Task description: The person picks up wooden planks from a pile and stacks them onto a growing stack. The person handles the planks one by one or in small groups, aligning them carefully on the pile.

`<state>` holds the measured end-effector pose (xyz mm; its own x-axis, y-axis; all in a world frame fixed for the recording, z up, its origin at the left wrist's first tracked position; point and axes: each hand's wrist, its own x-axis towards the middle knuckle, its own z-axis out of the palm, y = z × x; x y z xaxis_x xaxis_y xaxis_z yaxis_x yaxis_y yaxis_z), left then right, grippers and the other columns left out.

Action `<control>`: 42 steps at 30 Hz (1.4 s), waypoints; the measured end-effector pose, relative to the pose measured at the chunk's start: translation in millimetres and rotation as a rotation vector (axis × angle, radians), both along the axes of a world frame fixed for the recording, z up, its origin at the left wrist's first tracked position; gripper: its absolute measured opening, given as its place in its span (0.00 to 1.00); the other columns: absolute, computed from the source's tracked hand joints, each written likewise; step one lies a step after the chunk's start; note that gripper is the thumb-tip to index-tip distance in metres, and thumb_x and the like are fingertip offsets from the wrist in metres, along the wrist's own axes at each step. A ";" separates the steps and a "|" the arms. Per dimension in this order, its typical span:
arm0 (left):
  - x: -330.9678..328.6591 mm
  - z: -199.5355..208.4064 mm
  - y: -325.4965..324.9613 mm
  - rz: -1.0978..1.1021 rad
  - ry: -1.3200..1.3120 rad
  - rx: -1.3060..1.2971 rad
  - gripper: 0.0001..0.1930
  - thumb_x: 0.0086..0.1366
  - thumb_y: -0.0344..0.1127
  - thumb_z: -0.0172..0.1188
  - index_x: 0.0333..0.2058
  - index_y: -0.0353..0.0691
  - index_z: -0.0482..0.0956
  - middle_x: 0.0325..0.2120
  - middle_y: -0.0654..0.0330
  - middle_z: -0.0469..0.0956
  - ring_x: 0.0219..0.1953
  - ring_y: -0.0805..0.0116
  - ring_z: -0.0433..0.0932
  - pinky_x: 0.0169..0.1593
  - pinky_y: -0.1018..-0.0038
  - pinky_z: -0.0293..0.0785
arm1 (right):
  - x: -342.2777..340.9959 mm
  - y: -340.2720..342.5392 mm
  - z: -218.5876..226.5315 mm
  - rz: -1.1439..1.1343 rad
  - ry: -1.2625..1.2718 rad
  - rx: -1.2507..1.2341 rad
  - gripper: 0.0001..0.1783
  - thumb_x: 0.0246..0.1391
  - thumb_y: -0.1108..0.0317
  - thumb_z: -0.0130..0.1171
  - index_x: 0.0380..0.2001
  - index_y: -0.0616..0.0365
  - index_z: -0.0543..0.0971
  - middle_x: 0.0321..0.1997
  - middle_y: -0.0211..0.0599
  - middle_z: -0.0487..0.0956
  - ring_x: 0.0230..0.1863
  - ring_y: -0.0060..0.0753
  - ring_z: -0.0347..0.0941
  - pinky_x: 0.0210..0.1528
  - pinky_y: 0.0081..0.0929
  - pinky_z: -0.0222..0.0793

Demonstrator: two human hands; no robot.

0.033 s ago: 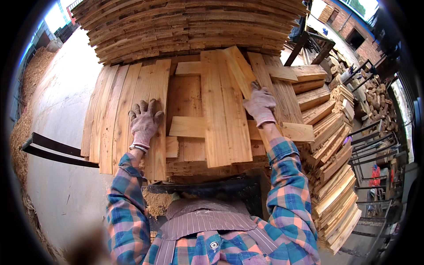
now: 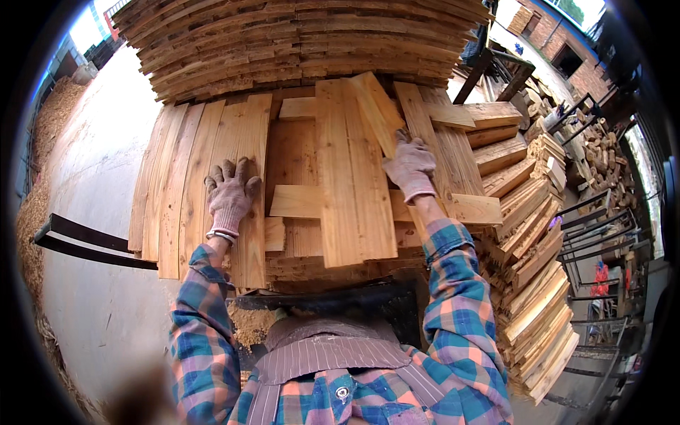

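Observation:
My left hand [image 2: 231, 195], in a soiled pale glove, lies flat with fingers spread on a row of long wooden boards [image 2: 185, 188] set side by side. Gloved likewise, my right hand [image 2: 412, 166] is closed on a slanting narrow board [image 2: 375, 106]; its thumb is hidden. Just left of that board lies a pair of adjoining planks [image 2: 354, 191], placed across a horizontal crosspiece [image 2: 296, 201]. A second, shorter crosspiece [image 2: 297, 108] shows farther back. More upright boards [image 2: 453, 152] lie right of my right hand.
A tall stack of boards [image 2: 297, 42] rises at the far side. Split wood pieces [image 2: 535, 276] are piled along the right. A dark metal bar [image 2: 92, 237] sticks out at the left over the concrete floor [image 2: 99, 177]. Metal frames [image 2: 595, 227] stand farther right.
My right hand has shifted slightly left with the slanting board, and the adjoining planks have slid a little left too. My left hand stays in the same spot.

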<state>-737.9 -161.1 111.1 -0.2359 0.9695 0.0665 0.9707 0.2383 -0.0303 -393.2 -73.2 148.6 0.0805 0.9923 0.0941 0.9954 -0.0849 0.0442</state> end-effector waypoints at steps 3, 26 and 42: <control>-1.5 -0.5 -0.2 -0.025 0.007 0.039 0.32 0.67 0.61 0.42 0.65 0.53 0.59 0.64 0.47 0.58 0.67 0.42 0.54 0.68 0.48 0.47 | -17.9 -4.6 -0.5 0.050 0.164 -0.063 0.34 0.42 0.46 0.64 0.51 0.53 0.74 0.51 0.53 0.73 0.50 0.53 0.75 0.47 0.43 0.74; -6.5 -0.8 -4.5 -0.020 0.028 0.036 0.31 0.68 0.60 0.41 0.65 0.53 0.59 0.65 0.48 0.56 0.67 0.42 0.52 0.68 0.48 0.46 | -45.1 22.1 -68.2 0.117 1.115 -0.068 0.22 0.57 0.54 0.58 0.43 0.64 0.80 0.39 0.50 0.82 0.41 0.43 0.79 0.43 0.30 0.71; 45.7 25.9 -16.9 -0.206 -0.026 0.078 0.26 0.67 0.56 0.46 0.59 0.51 0.65 0.55 0.50 0.67 0.57 0.48 0.65 0.58 0.53 0.59 | 28.0 24.6 -103.1 0.323 0.300 0.484 0.14 0.48 0.64 0.58 0.19 0.67 0.77 0.18 0.55 0.77 0.21 0.49 0.77 0.22 0.50 0.74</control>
